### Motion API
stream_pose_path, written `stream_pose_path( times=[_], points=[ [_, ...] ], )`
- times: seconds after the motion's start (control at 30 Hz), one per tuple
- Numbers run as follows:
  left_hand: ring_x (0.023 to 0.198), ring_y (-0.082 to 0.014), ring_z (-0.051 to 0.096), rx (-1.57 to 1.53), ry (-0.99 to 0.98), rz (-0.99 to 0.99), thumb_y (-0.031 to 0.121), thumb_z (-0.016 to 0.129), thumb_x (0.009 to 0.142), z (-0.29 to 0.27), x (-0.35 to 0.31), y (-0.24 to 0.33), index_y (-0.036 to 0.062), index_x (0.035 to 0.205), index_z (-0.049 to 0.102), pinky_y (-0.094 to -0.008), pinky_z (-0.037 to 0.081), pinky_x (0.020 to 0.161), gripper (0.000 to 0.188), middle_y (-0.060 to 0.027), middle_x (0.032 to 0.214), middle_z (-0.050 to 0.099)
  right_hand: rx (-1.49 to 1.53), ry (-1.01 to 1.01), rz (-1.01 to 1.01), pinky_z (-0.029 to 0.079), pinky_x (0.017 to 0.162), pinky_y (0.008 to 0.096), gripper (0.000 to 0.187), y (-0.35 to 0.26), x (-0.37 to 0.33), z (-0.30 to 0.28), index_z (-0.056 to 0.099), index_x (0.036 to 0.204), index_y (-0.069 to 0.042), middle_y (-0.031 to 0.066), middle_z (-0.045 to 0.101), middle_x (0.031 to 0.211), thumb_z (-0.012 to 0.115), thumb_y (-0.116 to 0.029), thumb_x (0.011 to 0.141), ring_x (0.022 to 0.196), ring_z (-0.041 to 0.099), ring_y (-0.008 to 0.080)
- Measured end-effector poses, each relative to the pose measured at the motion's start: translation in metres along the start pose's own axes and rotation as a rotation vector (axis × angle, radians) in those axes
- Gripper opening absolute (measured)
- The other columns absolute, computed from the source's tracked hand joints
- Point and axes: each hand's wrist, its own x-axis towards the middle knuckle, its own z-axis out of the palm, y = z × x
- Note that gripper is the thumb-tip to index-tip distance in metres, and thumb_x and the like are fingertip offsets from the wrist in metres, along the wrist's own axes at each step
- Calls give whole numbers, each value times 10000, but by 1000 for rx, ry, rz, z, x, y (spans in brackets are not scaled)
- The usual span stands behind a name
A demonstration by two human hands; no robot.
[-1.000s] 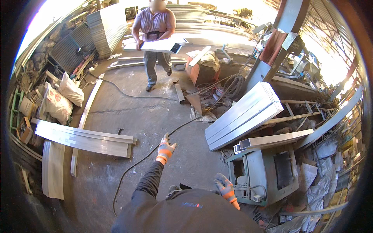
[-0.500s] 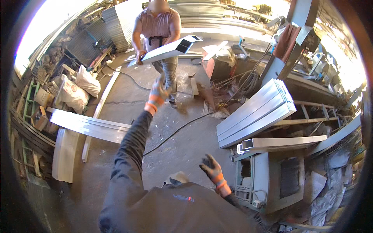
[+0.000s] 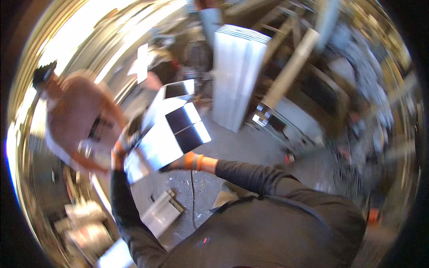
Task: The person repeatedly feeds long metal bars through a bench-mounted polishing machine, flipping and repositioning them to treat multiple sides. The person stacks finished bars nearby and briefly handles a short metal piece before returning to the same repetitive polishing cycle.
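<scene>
Several hollow, rectangular silver metal profiles (image 3: 157, 142), bundled side by side, are between my two gloved hands, their open dark ends toward the right. My left hand (image 3: 124, 142), in a grey and orange glove, grips their left side. My right hand (image 3: 188, 161), in an orange glove, reaches under the near side of the bundle; its fingers are mostly hidden there. Close on the left stands a co-worker (image 3: 82, 118) in a pinkish shirt and dark cap, arms reaching toward the far part of the profiles. Motion blur hides whether the co-worker's hands still touch them.
A tall stack of silver ribbed panels (image 3: 237, 78) stands beyond my right arm. Right of it, a long tube (image 3: 290, 71) lies over a pale cabinet-like unit (image 3: 297, 120). Short profiles (image 3: 163, 213) and a dark cable (image 3: 193, 201) lie on the floor. White sacks (image 3: 87, 228) are at lower left.
My view has swung to the right, so the co-worker now appears at the left. Both my hands, empty before, have taken hold of the profiles that the co-worker was carrying.
</scene>
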Motion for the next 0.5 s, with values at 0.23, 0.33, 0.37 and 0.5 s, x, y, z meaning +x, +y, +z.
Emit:
stream_pose_path(
  times=[0.23, 0.33, 0.37, 0.5],
  points=[
    [1074, -196, 651, 116, 324, -137, 376, 555, 1192, 97, 17, 37, -61, 1435, 661, -350, 541, 974, 511, -114, 1207, 746, 377, 94, -115, 530, 1188, 425, 787, 36, -55, 19, 574, 1549, -17, 163, 652, 1543, 937, -269, 898, 1403, 642, 283],
    [1365, -276, 605, -118, 399, -295, 302, 557, 1198, 134, 21, 62, -94, 1594, 524, -419, 474, 1189, 562, -215, 1497, 654, 479, 122, -213, 547, 1170, 412, 703, 37, -95, 20, 598, 1522, -32, 130, 668, 1526, 918, -201, 919, 1378, 663, 252],
    [1404, -291, 584, -107, 348, -212, 284, 555, 1198, 142, 24, 65, -90, 1611, 504, -430, 461, 1208, 559, -230, 1543, 616, 523, 97, -177, 553, 1164, 408, 677, 30, -108, 22, 605, 1513, -37, 119, 674, 1521, 911, -178, 926, 1370, 670, 241],
    [1391, -249, 589, -25, 350, -33, 416, 558, 1193, 165, 21, 63, 8, 1653, 510, -416, 477, 1193, 617, -130, 1563, 621, 640, 170, -423, 563, 1159, 402, 666, -39, -133, 20, 598, 1519, -57, 81, 679, 1524, 904, -88, 928, 1361, 681, 207]
  ],
)
